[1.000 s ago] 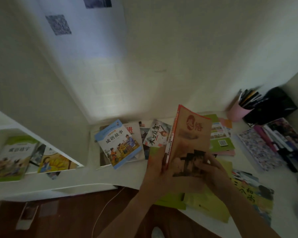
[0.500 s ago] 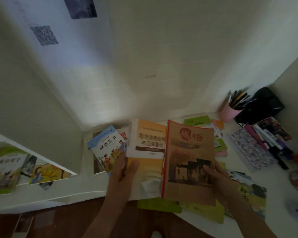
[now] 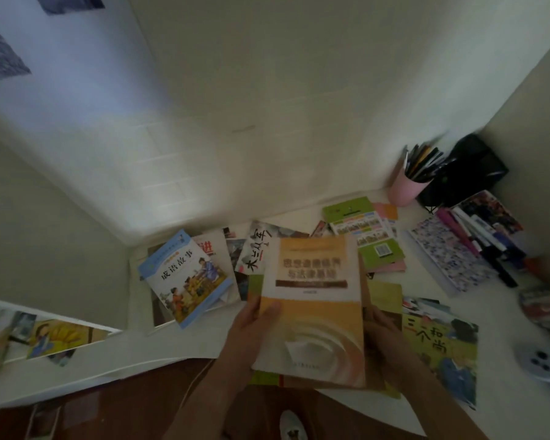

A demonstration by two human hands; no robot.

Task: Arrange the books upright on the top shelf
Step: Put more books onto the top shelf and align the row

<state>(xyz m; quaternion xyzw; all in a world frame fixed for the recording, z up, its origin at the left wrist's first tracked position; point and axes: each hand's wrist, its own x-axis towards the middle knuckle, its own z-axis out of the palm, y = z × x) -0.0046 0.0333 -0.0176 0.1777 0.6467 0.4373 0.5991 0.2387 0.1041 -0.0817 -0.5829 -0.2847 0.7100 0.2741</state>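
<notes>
Both hands hold a stack of books over the desk (image 3: 346, 404): the left hand (image 3: 251, 328) pinches the orange book (image 3: 315, 300) by its left edge, thumb on the cover; the right hand (image 3: 383, 338) grips the right edge. Around lie a blue book (image 3: 185, 277), green booklets (image 3: 362, 236), a pink pen cup (image 3: 404, 188) and a floral notebook (image 3: 448, 252).

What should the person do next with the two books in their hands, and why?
Probably square the pair and tip it upright. The orange-and-white book lies face-up on a brown book, held by the left hand and right hand, with other books flat around.
</notes>
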